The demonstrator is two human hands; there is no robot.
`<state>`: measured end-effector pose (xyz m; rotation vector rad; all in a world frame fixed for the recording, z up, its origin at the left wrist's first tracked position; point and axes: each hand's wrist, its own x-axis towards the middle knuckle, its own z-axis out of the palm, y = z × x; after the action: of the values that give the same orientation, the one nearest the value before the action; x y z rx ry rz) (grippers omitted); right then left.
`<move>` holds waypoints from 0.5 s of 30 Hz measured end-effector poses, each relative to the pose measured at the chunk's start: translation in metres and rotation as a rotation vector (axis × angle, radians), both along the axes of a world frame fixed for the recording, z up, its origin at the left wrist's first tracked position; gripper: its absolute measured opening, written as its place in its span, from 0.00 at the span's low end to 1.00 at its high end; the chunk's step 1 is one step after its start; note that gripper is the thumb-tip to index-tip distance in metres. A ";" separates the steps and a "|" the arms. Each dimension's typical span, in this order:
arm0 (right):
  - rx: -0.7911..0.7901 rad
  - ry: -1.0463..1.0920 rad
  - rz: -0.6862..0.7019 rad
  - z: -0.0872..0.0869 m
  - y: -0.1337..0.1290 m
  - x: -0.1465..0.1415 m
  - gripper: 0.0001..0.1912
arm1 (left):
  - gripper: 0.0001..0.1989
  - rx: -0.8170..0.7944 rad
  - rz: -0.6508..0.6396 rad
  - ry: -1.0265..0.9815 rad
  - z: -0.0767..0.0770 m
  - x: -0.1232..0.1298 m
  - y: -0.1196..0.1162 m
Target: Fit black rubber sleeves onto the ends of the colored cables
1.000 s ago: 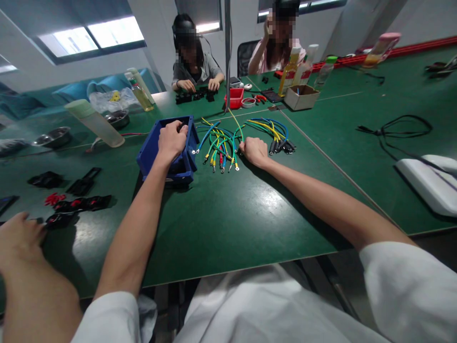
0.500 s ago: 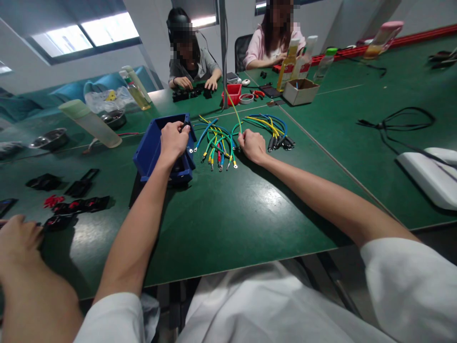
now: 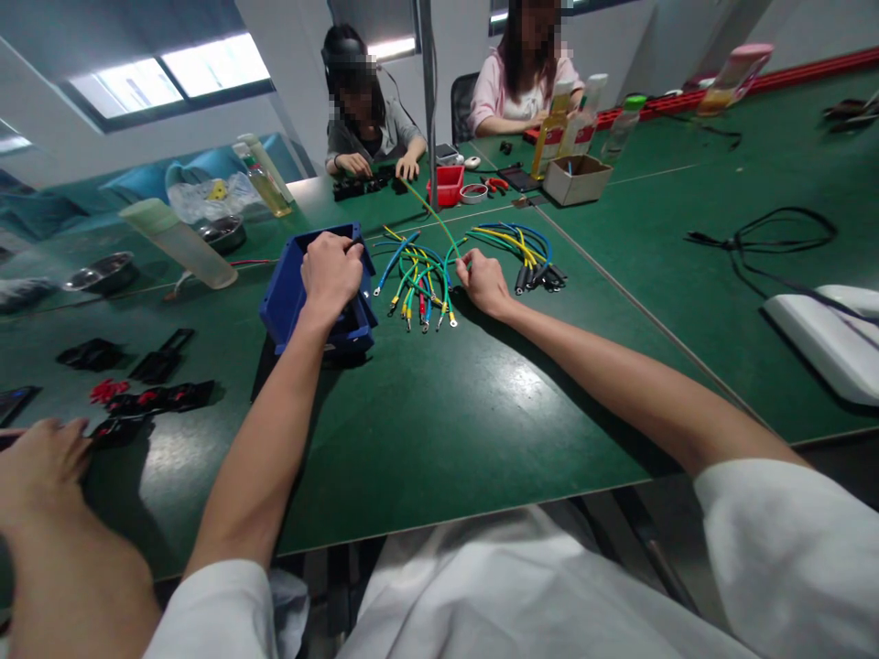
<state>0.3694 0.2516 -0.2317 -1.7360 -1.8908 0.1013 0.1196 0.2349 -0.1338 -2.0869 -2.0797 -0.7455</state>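
My right hand point(image 3: 482, 282) is closed in a pinch on a green-yellow wire point(image 3: 432, 212), whose long free end slants up to the left. Beside it on the green table lies a loose pile of short coloured wires point(image 3: 420, 284) with ring terminals on their near ends. My left hand point(image 3: 330, 275) is over the right side of a blue bin point(image 3: 280, 297), fingers closed on a small black piece point(image 3: 352, 245) that only partly shows. The bin's contents are mostly hidden by this hand. Right of my right hand lies a bundle of wires with black sleeves point(image 3: 532, 265).
At the left edge another person's hand point(image 3: 48, 467) is near black parts point(image 3: 161, 396). Two people sit across the table. A metal pole point(image 3: 429, 110), red bin point(image 3: 450, 186), cardboard box point(image 3: 577, 178) and bottles stand beyond the wires. A white device point(image 3: 824, 343) lies right.
The free end of the wire in my right hand has swung left and down. My left hand has shifted slightly left over the bin, still closed.
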 end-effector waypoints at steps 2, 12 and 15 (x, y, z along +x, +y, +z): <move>0.007 0.001 0.023 -0.001 0.001 0.000 0.22 | 0.18 0.023 -0.021 0.025 0.002 0.005 -0.006; 0.006 -0.035 -0.036 0.003 -0.002 -0.003 0.22 | 0.20 0.030 -0.170 0.066 -0.011 0.068 -0.048; -0.010 -0.028 -0.058 0.006 -0.004 -0.003 0.22 | 0.20 0.003 -0.238 -0.010 -0.035 0.081 -0.052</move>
<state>0.3661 0.2478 -0.2258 -1.8061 -1.8611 0.0651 0.2006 0.1833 -0.1689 -2.3617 -1.8527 -0.7880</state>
